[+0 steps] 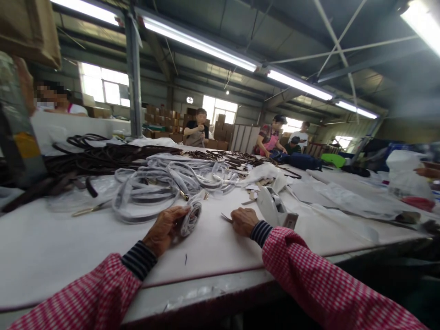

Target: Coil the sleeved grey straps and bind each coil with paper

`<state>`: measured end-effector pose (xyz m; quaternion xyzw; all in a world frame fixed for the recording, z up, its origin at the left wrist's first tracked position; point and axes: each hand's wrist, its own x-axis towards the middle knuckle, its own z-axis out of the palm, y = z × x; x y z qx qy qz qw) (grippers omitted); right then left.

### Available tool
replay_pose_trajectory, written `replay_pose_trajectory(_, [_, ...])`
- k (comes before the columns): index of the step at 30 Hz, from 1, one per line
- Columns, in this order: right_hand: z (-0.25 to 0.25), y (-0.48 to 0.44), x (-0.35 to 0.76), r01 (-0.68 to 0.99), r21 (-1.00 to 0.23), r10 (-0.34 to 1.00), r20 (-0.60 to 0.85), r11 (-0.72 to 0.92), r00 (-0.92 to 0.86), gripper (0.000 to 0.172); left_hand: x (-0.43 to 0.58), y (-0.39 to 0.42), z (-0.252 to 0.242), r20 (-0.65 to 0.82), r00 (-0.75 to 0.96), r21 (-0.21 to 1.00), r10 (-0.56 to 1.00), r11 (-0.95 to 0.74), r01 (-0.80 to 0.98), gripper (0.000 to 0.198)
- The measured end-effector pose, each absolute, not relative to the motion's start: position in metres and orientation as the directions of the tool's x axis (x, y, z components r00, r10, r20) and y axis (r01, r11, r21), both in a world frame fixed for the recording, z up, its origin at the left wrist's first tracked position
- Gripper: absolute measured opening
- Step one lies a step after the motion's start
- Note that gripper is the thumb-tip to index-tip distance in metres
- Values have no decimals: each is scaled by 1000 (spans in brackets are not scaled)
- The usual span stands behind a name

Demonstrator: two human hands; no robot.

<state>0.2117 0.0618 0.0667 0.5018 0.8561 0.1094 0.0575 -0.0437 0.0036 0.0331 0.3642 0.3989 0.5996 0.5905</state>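
Left hand clasped one wrapped coil, right hand pinched a thin blade — wrapped straps, dark straps heaped beyond.

Materials and finishes at the counter
Counter: smooth matt white sheet. Coil and pale straps: wrapped in clear glossy plastic film. Dark straps: brown, leather-like, dull sheen. Dispenser: smooth white plastic. Scissors: yellowish metal. Sleeves: checked woven cloth.

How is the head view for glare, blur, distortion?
Head view: tube lights blow out overhead; wide-angle lens bends the table edge; far right side smeared; left hand, wrapped coil and right hand fairly sharp, evenly lit.
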Motion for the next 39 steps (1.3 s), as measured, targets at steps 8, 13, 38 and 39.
replay_pose_trajectory(8, [56, 62, 216, 895, 78, 883, 145, 440, -447, 23, -43, 8, 28, -51, 9, 875, 999, 49, -482, 22])
replay_pose_trajectory(13, [61, 39, 211, 816, -182, 829, 243, 548, -503, 29, -42, 7, 27, 4, 36, 874, 999, 14, -486, 19])
replay_pose_trajectory(38, [43, 42, 171, 106, -901, 823, 330, 421, -462, 28, -40, -3, 41, 130, 72, 956, 989, -106, -274, 30])
replay_pose_trajectory(39, [39, 40, 177, 165, -832, 795, 419, 530, -440, 29, -40, -3, 41, 135, 75, 957, 988, -110, -270, 31])
